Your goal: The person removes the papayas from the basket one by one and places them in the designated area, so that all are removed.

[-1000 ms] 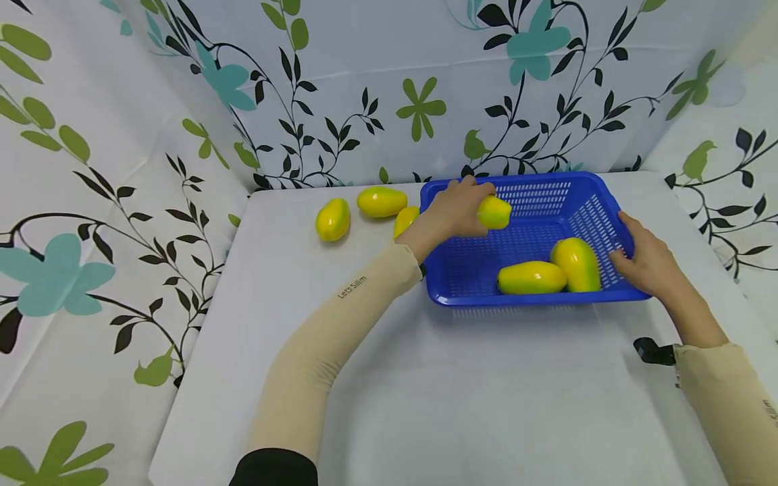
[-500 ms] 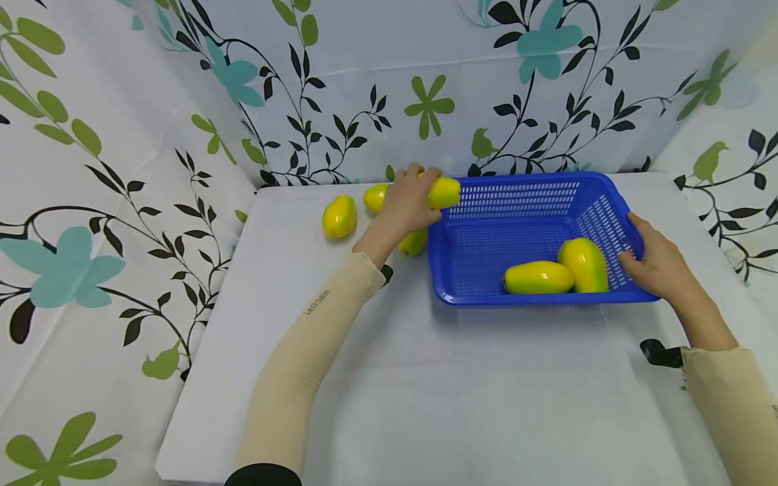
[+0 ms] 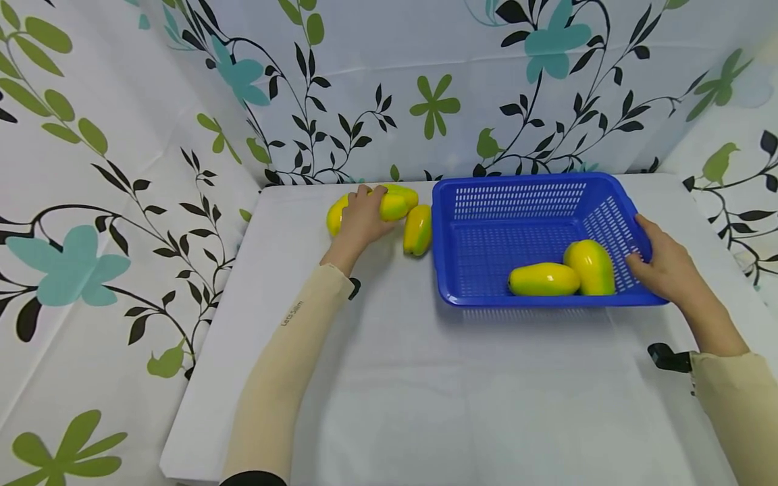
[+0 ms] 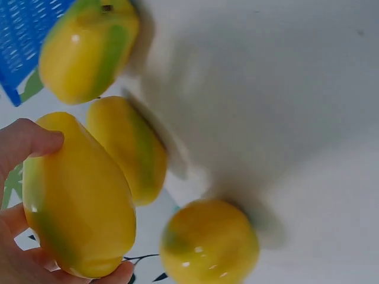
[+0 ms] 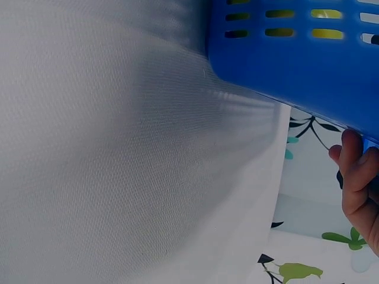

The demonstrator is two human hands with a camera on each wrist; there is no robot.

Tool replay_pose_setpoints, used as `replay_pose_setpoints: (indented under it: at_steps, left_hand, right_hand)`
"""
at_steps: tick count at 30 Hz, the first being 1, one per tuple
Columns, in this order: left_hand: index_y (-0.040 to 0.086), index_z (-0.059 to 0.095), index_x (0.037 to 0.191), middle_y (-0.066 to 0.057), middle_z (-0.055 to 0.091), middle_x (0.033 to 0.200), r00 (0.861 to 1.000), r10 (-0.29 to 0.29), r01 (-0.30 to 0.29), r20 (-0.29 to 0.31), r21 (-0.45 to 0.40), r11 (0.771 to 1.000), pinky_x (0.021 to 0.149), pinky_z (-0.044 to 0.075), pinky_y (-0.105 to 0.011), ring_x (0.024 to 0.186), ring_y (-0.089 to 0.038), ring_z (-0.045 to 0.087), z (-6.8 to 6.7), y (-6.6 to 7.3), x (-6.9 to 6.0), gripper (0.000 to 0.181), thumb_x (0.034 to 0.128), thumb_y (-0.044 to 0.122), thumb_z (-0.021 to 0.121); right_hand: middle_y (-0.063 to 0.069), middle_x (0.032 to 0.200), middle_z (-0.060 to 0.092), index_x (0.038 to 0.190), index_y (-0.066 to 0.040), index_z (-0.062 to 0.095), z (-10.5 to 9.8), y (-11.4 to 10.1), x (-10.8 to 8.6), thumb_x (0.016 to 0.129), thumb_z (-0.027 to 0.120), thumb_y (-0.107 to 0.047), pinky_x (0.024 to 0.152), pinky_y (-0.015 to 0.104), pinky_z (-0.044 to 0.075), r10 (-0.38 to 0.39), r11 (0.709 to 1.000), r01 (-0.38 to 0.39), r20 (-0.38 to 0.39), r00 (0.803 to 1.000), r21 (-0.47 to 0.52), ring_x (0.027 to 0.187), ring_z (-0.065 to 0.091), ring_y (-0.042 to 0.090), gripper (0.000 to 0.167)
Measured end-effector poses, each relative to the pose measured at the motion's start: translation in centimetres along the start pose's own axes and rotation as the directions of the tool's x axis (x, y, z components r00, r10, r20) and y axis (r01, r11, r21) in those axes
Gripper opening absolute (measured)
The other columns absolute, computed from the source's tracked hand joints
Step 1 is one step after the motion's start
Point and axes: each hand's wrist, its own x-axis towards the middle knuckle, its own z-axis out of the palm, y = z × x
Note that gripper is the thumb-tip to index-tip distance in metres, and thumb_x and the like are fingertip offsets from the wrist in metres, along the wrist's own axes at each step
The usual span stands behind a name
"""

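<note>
My left hand (image 3: 363, 219) grips a yellow-green mango (image 4: 80, 195), with the thumb on one side and fingers curled round the other. It is left of the blue plastic basket (image 3: 480, 302), among loose mangoes. One mango (image 3: 334, 216) lies partly hidden left of the hand, another mango (image 3: 407, 194) sits behind the held one, and a third mango (image 3: 417, 231) rests close by the basket's left side. My right hand (image 3: 665, 263) holds the basket's right rim, thumb inside; the right wrist view shows its fingers (image 5: 353, 171) at the outer rim.
Inside the basket, a lying mango (image 3: 543, 279) and a second mango (image 3: 589, 266) touch each other near the front right. A white-covered table (image 3: 425, 391) stretches in front. Patterned curtains (image 3: 365, 81) hang at the back and sides.
My left hand has carried its mango leftward from over the basket's left end to beside the loose mangoes. The right hand stays on the basket rim.
</note>
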Motion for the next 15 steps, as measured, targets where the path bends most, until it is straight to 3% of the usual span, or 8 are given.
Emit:
replay_pose_setpoints:
  at_steps: [5, 15]
  left_hand:
    - [0.011, 0.043, 0.146, -0.022, 0.041, 0.139, 1.000, 0.001, -0.001, 0.016, 0.006, 1.000, 0.099, 0.042, -0.057, 0.122, -0.041, 0.040, 1.0, -0.7, 0.1, 0.071, 0.0863, 0.036, 0.073]
    - [0.010, 0.043, 0.145, -0.023, 0.042, 0.139, 0.999, 0.001, -0.006, 0.047, 0.096, 0.995, 0.103, 0.038, -0.055, 0.122, -0.041, 0.043, 2.7, -0.9, 0.4, 0.072, 0.0861, 0.035, 0.075]
  right_hand:
    - [0.046, 0.140, 0.028, 0.155, 0.005, 0.005, -0.1, 0.0, 0.0, 0.094, 0.048, -0.007, 0.091, 0.077, 0.030, -0.002, 1.000, 0.002, -0.003, 1.000, 0.002, 0.115, 0.035, 0.066, 0.075]
    - [0.046, 0.142, 0.026, 0.155, 0.004, 0.004, 0.0, 0.0, 0.0, 0.095, 0.048, -0.008, 0.093, 0.076, 0.029, 0.019, 1.000, -0.019, 0.009, 1.000, 0.000, 0.118, 0.034, 0.066, 0.075]
